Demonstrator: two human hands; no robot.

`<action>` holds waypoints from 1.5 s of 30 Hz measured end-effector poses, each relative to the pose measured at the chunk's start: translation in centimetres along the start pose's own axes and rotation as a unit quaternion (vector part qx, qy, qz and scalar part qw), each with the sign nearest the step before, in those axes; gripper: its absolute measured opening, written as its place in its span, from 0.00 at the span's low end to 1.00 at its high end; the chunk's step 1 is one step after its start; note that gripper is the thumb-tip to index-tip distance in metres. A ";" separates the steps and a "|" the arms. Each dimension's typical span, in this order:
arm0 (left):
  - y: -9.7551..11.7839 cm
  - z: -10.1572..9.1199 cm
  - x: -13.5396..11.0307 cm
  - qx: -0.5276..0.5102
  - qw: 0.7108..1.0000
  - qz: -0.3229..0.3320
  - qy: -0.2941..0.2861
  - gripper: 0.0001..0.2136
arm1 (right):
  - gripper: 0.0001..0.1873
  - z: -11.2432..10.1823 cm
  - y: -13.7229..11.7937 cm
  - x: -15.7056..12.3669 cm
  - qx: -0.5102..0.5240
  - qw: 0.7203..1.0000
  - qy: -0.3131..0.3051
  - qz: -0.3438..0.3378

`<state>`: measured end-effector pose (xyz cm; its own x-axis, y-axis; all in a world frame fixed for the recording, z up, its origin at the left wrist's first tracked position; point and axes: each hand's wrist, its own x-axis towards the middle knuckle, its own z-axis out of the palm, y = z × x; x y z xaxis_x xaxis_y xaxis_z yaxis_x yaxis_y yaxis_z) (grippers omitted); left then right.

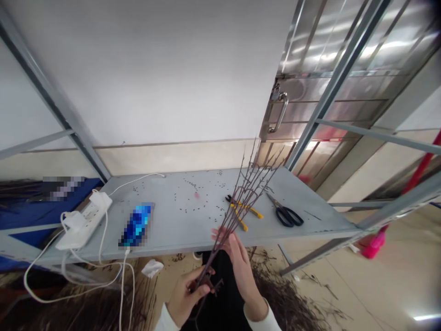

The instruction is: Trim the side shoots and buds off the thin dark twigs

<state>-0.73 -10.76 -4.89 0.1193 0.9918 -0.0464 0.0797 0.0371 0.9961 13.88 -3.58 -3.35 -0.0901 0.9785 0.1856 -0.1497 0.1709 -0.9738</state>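
Observation:
My left hand is closed round the lower stems of a bundle of thin, dark brown twigs, which slants up and to the right over the table's front edge. A short, knobbly stub juts from the stems beside my left thumb. My right hand is against the twigs higher up, its fingers stretched out and partly hidden behind them. Behind the bundle lie yellow-handled pliers, partly covered by the twigs. To their right is a pair of scissors with black handles.
Small dark bits dot the grey table. On its left are a white power strip with cables and a blurred blue phone-like object. Metal posts rise at both sides. Piles of twigs lie on the floor.

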 end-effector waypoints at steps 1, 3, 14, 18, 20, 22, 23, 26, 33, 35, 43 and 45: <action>0.5 0.4 0.1 0.010 1.000 0.016 0.014 0.24 | 0.18 0.3 -1.0 0.1 0.014 1.000 -0.008 0.009; 1.6 1.2 0.3 0.018 0.998 0.042 0.051 0.24 | 0.16 0.6 -3.0 0.8 0.045 0.999 -0.010 0.016; 5.8 1.6 2.4 0.020 0.994 0.081 0.075 0.17 | 0.16 -0.7 -8.8 7.2 0.058 0.994 -0.082 -0.050; 7.8 1.6 6.4 -0.011 0.985 0.115 0.127 0.17 | 0.17 0.2 -8.5 7.7 0.002 0.987 -0.139 -0.082; 8.8 1.7 8.3 -0.037 0.985 0.117 0.119 0.19 | 0.17 0.5 -8.1 7.8 -0.041 0.983 -0.147 -0.106; 9.4 1.8 9.6 -0.050 0.983 0.123 0.125 0.17 | 0.16 0.6 -7.5 8.1 -0.085 0.980 -0.131 -0.121; 9.6 1.8 10.0 -0.051 0.982 0.131 0.126 0.16 | 0.15 0.6 -7.2 8.1 -0.106 0.979 -0.116 -0.130; 9.6 2.1 10.5 -0.027 0.976 0.158 0.145 0.14 | 0.13 0.5 -6.4 8.1 -0.128 0.978 -0.086 -0.140; 8.8 3.2 11.2 -0.026 0.956 0.187 0.226 0.14 | 0.15 -0.2 -4.7 4.9 -0.114 0.988 -0.087 -0.063; 8.7 3.4 11.6 -0.065 0.952 0.189 0.232 0.15 | 0.12 -0.5 -4.0 3.8 -0.131 0.985 -0.101 -0.053; 9.6 3.8 11.9 -0.103 0.933 0.194 0.284 0.16 | 0.12 -2.0 -2.8 2.1 -0.170 0.977 -0.081 -0.097; 10.2 3.9 11.8 -0.108 0.928 0.190 0.303 0.17 | 0.12 -1.9 -3.1 2.1 -0.210 0.967 -0.049 -0.138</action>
<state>5.38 0.82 4.44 -0.4850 0.8227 0.2966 -0.0619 -0.3706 0.9267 16.02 -1.82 -0.18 -0.1991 0.8764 0.4384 0.2289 0.4766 -0.8488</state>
